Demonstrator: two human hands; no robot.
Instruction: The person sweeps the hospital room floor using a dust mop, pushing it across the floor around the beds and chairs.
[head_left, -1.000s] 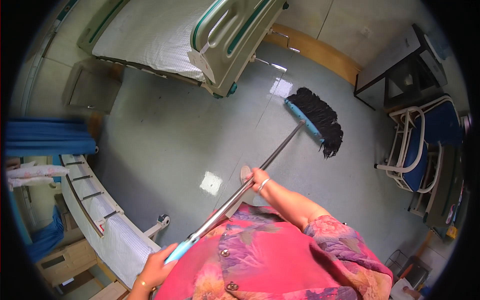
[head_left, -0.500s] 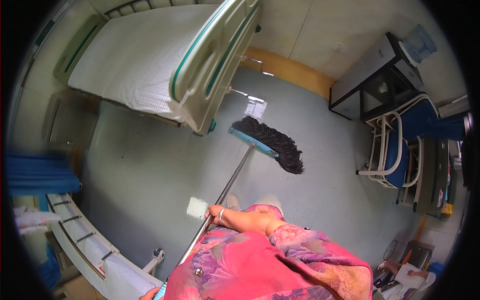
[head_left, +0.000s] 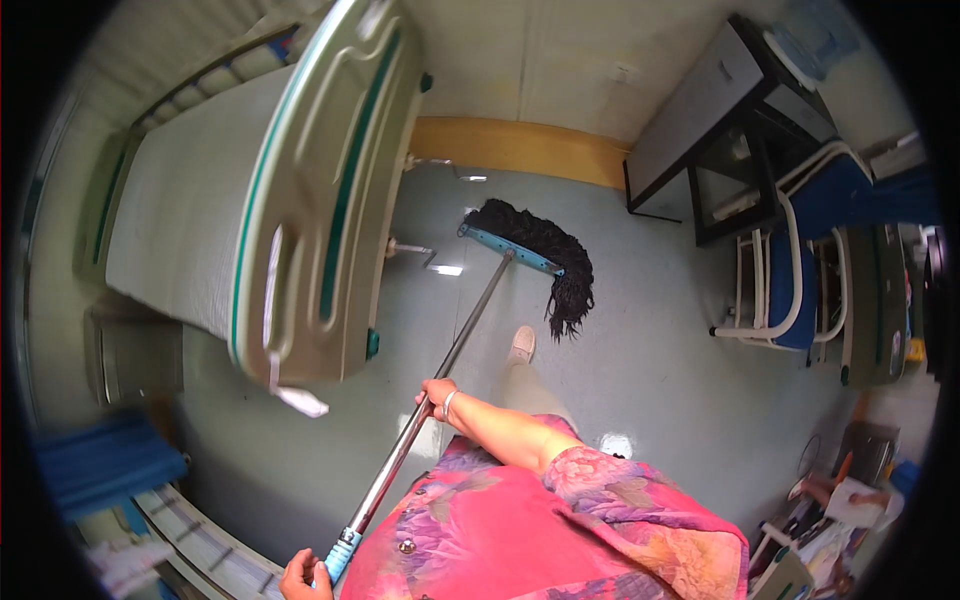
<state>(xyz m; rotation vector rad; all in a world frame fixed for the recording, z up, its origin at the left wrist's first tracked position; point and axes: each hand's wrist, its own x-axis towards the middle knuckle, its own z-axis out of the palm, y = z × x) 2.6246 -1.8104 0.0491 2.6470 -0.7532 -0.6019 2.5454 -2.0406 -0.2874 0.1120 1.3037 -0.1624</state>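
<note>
A flat floor mop (head_left: 478, 300) slants across the picture, with a metal handle, a blue clamp head and thick dark strands. Its head lies on the grey floor ahead of me, the strands curling round at the right end. Partway down the handle, my right hand (head_left: 437, 398) is closed round the metal tube; a silvery bangle sits on that wrist. At the top end of the handle my left hand (head_left: 305, 577) is closed at the light-blue grip (head_left: 342, 556), partly cut off by the lower edge.
A hospital bed (head_left: 310, 200) stands left of the mop, cranks jutting from its foot. Ahead right are a dark-framed cabinet (head_left: 690, 125) and a folding chair (head_left: 795, 270). Another bed (head_left: 215, 550) is at lower left. Part of a person (head_left: 865, 500) shows at lower right.
I have moved forward, so the bed foot looms closer and a shoe shows ahead. The mop head stays out in front on the floor. More of my left hand has come into view.
</note>
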